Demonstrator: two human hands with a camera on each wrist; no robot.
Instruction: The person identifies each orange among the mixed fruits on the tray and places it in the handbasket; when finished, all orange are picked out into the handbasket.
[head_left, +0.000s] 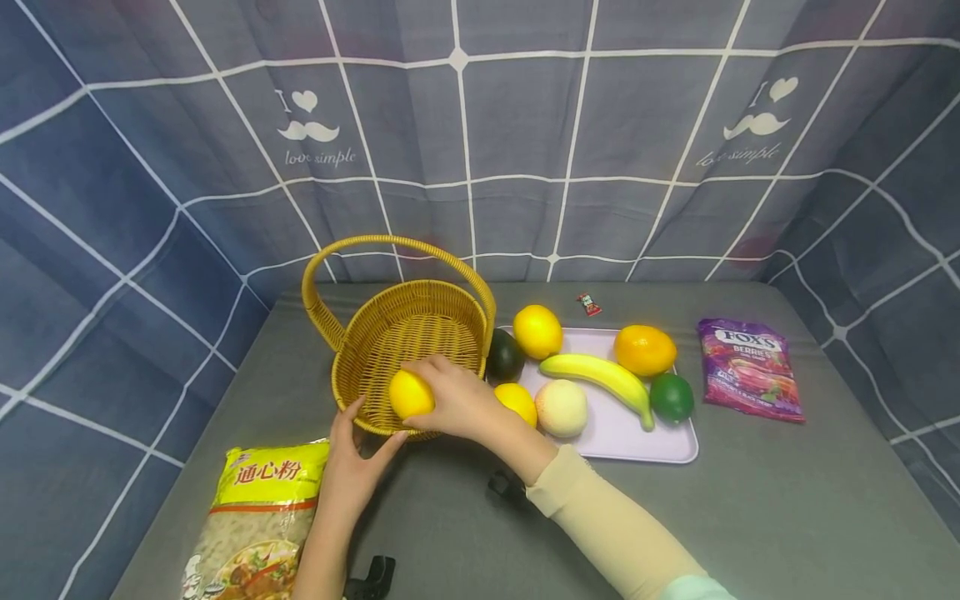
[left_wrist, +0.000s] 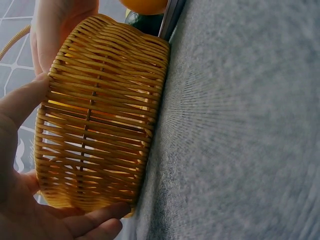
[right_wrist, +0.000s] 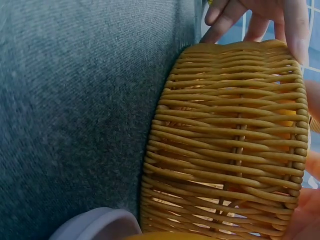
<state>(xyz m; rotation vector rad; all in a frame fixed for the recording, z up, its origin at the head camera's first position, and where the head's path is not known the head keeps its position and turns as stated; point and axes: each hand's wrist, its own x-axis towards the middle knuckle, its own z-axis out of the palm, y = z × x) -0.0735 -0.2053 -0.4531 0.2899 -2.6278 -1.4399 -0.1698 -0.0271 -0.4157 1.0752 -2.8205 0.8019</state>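
Note:
A wicker basket (head_left: 420,293) with a tall arched handle stands on the grey cloth. My left hand (head_left: 352,467) grips its near left side, thumb on the rim and fingers along the wall; the left wrist view shows those fingers against the weave (left_wrist: 100,120). Inside the basket, just behind the near rim, my right hand (head_left: 457,400) holds a yellow orange (head_left: 411,395) from above. The weave hides most of that fruit in both wrist views.
Right of the basket, a pale lilac tray (head_left: 637,448) holds a banana (head_left: 600,375), a peach (head_left: 562,408), avocados (head_left: 672,397) and several yellow fruits (head_left: 537,332). A pasta bag (head_left: 262,517) lies front left, a purple candy bag (head_left: 752,369) far right, a small red wrapped candy (head_left: 589,304) behind.

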